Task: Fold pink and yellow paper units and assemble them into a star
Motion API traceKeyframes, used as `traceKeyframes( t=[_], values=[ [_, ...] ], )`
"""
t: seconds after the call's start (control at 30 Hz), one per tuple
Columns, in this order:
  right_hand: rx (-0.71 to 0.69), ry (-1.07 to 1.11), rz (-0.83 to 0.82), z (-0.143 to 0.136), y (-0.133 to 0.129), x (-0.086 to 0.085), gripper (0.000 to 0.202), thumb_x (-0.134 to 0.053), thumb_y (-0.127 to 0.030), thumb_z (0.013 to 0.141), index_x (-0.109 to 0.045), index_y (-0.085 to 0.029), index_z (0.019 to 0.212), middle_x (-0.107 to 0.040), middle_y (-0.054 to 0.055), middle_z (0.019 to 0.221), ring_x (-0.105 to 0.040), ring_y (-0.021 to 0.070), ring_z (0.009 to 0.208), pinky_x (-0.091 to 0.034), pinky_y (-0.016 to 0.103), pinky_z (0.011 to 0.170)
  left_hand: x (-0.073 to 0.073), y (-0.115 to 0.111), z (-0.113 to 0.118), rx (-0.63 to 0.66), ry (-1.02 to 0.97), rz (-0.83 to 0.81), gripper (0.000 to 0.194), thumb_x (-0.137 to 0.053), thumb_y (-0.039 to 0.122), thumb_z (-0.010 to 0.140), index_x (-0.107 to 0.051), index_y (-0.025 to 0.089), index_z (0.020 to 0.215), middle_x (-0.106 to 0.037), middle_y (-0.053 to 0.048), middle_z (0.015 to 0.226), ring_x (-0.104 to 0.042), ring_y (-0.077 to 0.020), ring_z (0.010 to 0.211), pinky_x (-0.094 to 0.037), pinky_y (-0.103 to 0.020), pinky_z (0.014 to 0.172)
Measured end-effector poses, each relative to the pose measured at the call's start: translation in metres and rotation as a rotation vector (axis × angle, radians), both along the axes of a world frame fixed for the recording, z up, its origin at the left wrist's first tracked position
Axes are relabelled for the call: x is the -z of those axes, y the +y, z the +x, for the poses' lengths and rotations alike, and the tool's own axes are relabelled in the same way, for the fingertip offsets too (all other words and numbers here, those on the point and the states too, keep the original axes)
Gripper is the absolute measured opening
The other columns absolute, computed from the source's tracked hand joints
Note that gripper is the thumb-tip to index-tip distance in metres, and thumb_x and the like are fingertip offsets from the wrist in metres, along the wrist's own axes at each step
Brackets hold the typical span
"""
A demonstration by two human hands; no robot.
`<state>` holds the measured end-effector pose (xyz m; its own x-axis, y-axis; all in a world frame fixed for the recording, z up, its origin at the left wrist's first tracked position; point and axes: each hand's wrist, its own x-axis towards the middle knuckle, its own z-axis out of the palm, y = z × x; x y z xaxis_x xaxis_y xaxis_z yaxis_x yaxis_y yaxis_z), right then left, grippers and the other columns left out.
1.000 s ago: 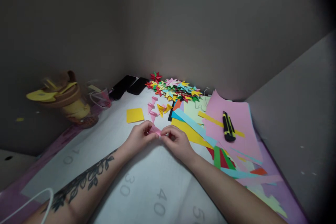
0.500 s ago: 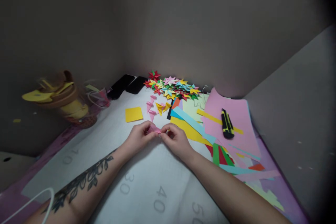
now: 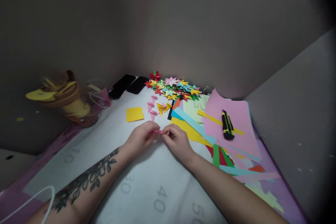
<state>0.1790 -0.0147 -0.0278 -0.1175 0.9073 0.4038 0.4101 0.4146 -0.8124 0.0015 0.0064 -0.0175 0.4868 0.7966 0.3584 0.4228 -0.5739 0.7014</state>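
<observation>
1. White-covered counter (image 3: 141, 171), cut off below.
2. Large pink paper sheet (image 3: 240, 110) at right, partly covered.
3. Bare left hand (image 3: 140, 136) and right hand (image 3: 180, 143), fingertips pinched nearly together, curled fingers masking their grip.
4. Small pink folded-paper piece (image 3: 156, 131), held between both hands, mostly hidden, its shape unreadable.

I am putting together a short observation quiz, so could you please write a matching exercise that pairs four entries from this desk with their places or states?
Column one:
1. Left hand and right hand
2. Utility knife
3. Yellow paper square
4. Folded paper stars

Column two:
A. Left of the small folded pink pieces
B. Heaped near the back wall
C. Pinching a piece of pink paper
D. Lying over a pink sheet

Right pairs: 1-C, 2-D, 3-A, 4-B.
</observation>
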Motion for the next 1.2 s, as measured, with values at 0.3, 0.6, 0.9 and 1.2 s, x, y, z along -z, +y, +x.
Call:
traceKeyframes(
  t=[0.3,0.6,0.9,1.2],
  values=[
    [0.034,0.073,0.021,0.001,-0.001,-0.004,0.009,-0.057,-0.012,0.078,-0.055,-0.020,0.074,-0.057,0.001,0.076,-0.053,0.0140,0.071,-0.043,0.024,0.060,-0.007,0.002,0.000,-0.011,-0.113,0.086,0.008,-0.055,0.015,0.084,-0.060,0.017,0.078,-0.064,-0.003,0.077,-0.058,-0.0122,0.072,-0.045,-0.024,0.067],
    [0.045,0.126,-0.002,0.001,-0.001,-0.001,0.008,-0.059,-0.015,0.078,-0.054,-0.021,0.077,-0.055,0.000,0.078,-0.052,0.0132,0.071,-0.043,0.025,0.063,-0.011,0.000,-0.002,-0.023,-0.129,0.167,0.010,-0.054,0.014,0.085,-0.060,0.017,0.078,-0.065,-0.003,0.076,-0.059,-0.0115,0.072,-0.047,-0.022,0.066],
    [0.044,0.158,-0.083,0.001,-0.001,-0.002,0.007,-0.058,-0.014,0.076,-0.055,-0.021,0.076,-0.056,0.000,0.076,-0.053,0.0133,0.069,-0.043,0.024,0.059,-0.010,-0.001,-0.004,-0.011,-0.109,0.308,0.011,-0.053,0.010,0.084,-0.060,0.017,0.082,-0.065,-0.003,0.079,-0.061,-0.0117,0.075,-0.048,-0.022,0.069],
    [0.005,0.032,0.071,-0.001,-0.001,-0.002,0.013,-0.057,-0.011,0.078,-0.052,-0.021,0.071,-0.053,0.001,0.076,-0.051,0.0147,0.072,-0.040,0.026,0.061,-0.006,-0.001,-0.003,0.011,-0.089,0.268,0.010,-0.053,0.011,0.085,-0.060,0.017,0.083,-0.065,-0.004,0.080,-0.060,-0.0117,0.076,-0.049,-0.023,0.069]
  ],
)
